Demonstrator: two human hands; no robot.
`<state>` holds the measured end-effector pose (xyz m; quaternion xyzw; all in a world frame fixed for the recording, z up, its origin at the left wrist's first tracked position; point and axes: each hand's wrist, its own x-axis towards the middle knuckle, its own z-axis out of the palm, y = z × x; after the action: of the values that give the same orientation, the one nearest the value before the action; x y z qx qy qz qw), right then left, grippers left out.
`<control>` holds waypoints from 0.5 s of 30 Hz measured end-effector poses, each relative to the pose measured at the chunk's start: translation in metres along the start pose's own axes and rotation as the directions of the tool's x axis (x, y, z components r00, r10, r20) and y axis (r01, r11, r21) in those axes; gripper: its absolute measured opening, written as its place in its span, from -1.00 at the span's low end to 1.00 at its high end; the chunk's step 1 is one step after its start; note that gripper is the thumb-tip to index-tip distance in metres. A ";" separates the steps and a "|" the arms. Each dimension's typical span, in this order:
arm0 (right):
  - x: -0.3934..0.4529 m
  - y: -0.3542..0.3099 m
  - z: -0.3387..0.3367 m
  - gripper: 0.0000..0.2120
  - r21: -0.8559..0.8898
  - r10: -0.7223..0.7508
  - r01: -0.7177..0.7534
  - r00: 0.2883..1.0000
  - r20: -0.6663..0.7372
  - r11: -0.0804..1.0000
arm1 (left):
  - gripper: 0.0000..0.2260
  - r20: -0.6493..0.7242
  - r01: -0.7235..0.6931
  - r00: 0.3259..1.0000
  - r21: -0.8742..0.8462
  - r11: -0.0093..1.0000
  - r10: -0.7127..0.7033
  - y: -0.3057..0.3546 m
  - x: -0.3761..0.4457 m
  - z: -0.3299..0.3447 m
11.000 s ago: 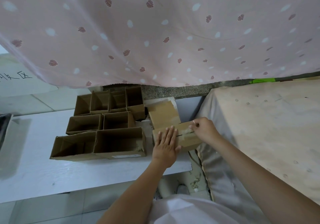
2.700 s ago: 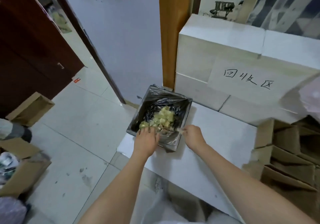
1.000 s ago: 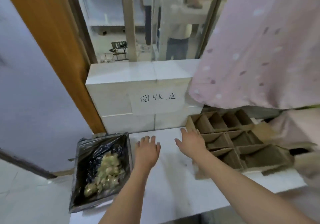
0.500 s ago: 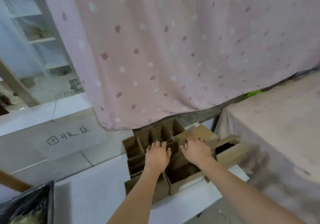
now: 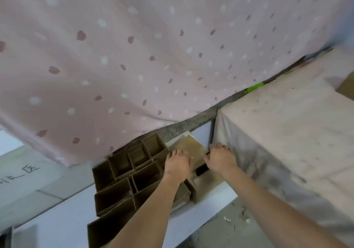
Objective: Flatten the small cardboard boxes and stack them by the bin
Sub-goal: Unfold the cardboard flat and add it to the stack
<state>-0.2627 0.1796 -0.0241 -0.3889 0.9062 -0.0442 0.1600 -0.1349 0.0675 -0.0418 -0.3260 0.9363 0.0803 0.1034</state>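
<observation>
Cardboard boxes (image 5: pixel 130 180), a whole cluster of small open ones, are packed side by side on the white surface (image 5: pixel 57 226), openings facing up toward the camera. The row runs from near-left to far-right, ending just under the hem of the pink spotted curtain (image 5: pixel 134 56).

At the far-right end sits one more box (image 5: pixel 193 150) with a flap raised, and both hands are on it. Left hand (image 5: pixel 178 164) rests on top, fingers curled over the flap edge. Right hand (image 5: pixel 220 158) does the same at the right side; it's too blurry to say how tight either grip is.

Right of that there's barely any room: a cloth-covered table (image 5: pixel 287 132) stands close by. Left of the cluster the white surface is open. Handwritten characters (image 5: pixel 19 175) show on the white block at far left, partly cut off, can't read them properly.
</observation>
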 end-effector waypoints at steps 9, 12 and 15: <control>0.025 0.055 -0.002 -0.50 -0.016 0.095 -0.094 0.995 0.039 0.995 | -0.59 0.038 -0.154 0.987 -0.006 0.988 0.155 0.039 0.047 0.021; 0.034 0.065 0.003 -0.51 0.012 0.123 -0.124 0.990 0.075 0.992 | -0.63 0.037 -0.150 0.987 -0.123 0.981 0.155 0.041 0.061 0.036; 0.043 0.074 0.005 -0.50 0.024 0.117 -0.120 0.987 0.107 0.992 | -0.63 0.045 -0.141 0.988 -0.155 0.978 0.150 0.046 0.073 0.041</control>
<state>-0.3397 0.2005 -0.0548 -0.3337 0.9172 -0.0278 0.2161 -0.2138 0.0690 -0.0950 -0.2612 0.9455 0.1678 0.0983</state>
